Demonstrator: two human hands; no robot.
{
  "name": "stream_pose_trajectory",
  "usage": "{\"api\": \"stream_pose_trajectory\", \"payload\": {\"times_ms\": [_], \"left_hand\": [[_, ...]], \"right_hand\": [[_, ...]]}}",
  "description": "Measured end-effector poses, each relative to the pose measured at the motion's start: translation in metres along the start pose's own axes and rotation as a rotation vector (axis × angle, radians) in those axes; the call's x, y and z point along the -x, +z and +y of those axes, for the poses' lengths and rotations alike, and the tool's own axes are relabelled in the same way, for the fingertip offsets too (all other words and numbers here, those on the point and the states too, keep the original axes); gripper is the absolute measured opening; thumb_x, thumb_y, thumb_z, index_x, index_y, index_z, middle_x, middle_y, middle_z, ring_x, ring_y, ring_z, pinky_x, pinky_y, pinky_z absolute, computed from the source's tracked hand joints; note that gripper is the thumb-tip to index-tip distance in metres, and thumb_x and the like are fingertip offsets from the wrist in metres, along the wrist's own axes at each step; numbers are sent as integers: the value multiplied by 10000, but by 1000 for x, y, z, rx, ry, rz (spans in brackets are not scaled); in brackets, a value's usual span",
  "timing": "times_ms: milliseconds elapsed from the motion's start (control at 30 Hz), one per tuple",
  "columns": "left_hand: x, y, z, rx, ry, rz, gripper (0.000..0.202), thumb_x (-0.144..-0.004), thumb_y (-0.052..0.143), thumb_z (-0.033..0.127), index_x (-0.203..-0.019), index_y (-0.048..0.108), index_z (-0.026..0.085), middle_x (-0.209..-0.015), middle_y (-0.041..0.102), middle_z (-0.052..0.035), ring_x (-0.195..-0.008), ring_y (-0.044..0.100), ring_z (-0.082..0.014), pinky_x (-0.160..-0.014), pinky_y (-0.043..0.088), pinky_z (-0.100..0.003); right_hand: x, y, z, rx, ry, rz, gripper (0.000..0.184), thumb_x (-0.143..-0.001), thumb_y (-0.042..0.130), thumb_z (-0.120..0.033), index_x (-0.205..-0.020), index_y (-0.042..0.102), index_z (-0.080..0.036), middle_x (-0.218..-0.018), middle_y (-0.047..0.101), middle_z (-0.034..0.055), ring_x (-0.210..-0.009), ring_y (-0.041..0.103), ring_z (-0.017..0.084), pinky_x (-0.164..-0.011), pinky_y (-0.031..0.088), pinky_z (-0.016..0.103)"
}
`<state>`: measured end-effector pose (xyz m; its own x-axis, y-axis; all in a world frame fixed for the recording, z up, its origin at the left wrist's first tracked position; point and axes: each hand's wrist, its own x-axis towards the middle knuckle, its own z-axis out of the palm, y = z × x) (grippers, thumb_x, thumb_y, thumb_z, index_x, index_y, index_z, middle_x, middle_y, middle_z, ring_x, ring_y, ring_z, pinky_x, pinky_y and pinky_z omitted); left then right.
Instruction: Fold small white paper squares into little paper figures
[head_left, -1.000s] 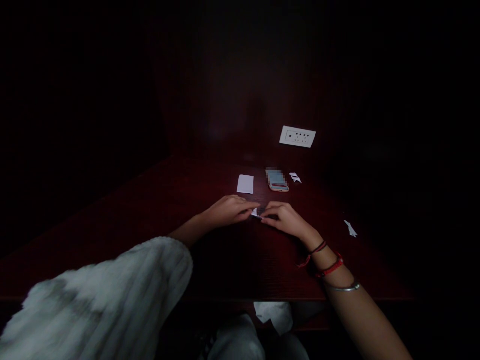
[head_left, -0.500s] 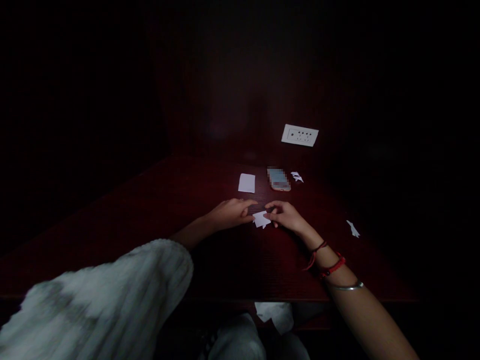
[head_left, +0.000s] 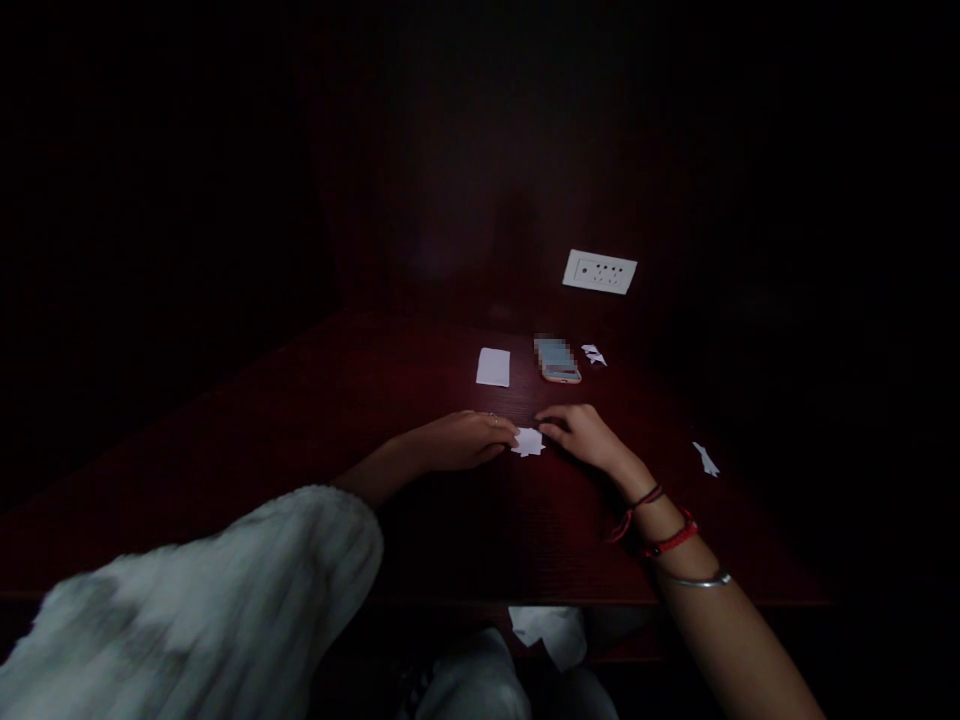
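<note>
Dark red table (head_left: pixel 360 400) against shadowy wall (head_left: pixel 465 200) bearing white socket plate (head_left: pixel 599 272); dim light

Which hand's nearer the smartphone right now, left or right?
Right. The right hand sits just this side of the smartphone; the left hand is farther off, toward its near left.

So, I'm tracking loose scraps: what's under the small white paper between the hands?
Pointed white bits jut past the edges of the small white paper, with the dark red table around it. Whether they're separate scraps or folds, and anything directly beneath, is hidden.
</note>
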<state>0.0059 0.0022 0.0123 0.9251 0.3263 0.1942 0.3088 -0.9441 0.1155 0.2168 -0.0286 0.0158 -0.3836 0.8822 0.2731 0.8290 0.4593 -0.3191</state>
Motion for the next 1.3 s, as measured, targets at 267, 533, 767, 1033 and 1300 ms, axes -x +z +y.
{"api": "stream_pose_trajectory", "payload": {"times_ms": [267,533,767,1033,1300], "left_hand": [[1,1,-10,-32,8,-27,311,-818,306,187,-1106,401,259,-1143,446,35,-1047,382,-107,-880,271,-239],[2,4,-11,-46,-17,-13,326,-818,282,159,-1108,396,255,-1175,416,45,-1072,358,-106,-881,270,-244],[0,-1,-2,-73,27,-8,321,-775,362,148,-1063,451,258,-1120,463,25,-1020,407,-120,-867,283,-249],[0,0,-8,-23,29,-45,396,-754,346,76,-1091,426,268,-1149,444,41,-1055,380,-97,-872,296,-226],[-2,-6,0,-29,27,-38,420,-711,370,45,-1050,467,274,-1110,470,48,-1017,404,-107,-878,286,-234]], "right_hand": [[4,2,0,-44,-311,-70,265,-699,524,-287,-936,578,-181,-886,552,46,-822,496,131,-751,374,241],[1,7,-3,-4,-339,-100,215,-743,464,-288,-845,608,-166,-820,569,50,-784,506,128,-717,376,234],[1,6,-4,-20,-361,-120,226,-766,430,-274,-858,599,-155,-821,559,45,-760,502,110,-704,377,217],[4,7,-2,-5,-378,-100,216,-755,448,-280,-864,596,-167,-832,558,39,-789,494,120,-731,364,226],[1,11,-9,-43,-275,-54,232,-794,373,-241,-806,580,-136,-757,554,55,-704,499,108,-648,370,209]]}}
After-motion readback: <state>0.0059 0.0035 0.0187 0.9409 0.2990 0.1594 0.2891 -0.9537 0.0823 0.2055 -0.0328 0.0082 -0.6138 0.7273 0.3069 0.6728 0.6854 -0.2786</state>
